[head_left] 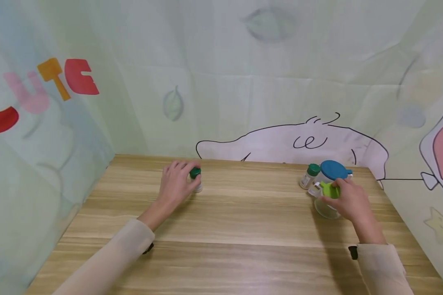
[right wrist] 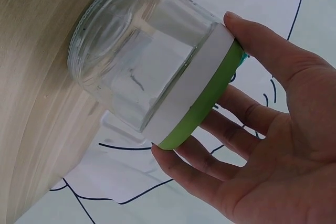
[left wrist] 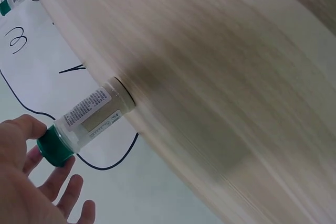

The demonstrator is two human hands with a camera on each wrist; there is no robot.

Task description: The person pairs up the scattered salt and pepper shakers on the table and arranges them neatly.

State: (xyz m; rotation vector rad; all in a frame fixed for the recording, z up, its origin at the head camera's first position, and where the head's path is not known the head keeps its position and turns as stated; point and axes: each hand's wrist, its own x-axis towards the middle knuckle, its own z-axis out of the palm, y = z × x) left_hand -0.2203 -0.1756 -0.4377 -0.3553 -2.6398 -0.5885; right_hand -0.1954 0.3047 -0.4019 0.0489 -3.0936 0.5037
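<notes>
My left hand (head_left: 176, 182) pinches the green cap of a small clear shaker bottle (head_left: 198, 186) near the table's back edge. In the left wrist view, thumb and fingers hold that green cap (left wrist: 54, 147), and the labelled bottle (left wrist: 94, 115) stands on the table. My right hand (head_left: 352, 200) grips the green-and-white lid of a glass jar (head_left: 326, 209) at the right. The right wrist view shows the thumb and fingertips around the green lid (right wrist: 202, 98); the clear jar (right wrist: 142, 51) has its base on the table.
Behind the jar stand a blue-lidded container (head_left: 333, 169) and, left of it, another green-capped shaker (head_left: 309, 177). The wooden table (head_left: 243, 254) meets a printed curtain (head_left: 225, 102) at its back edge.
</notes>
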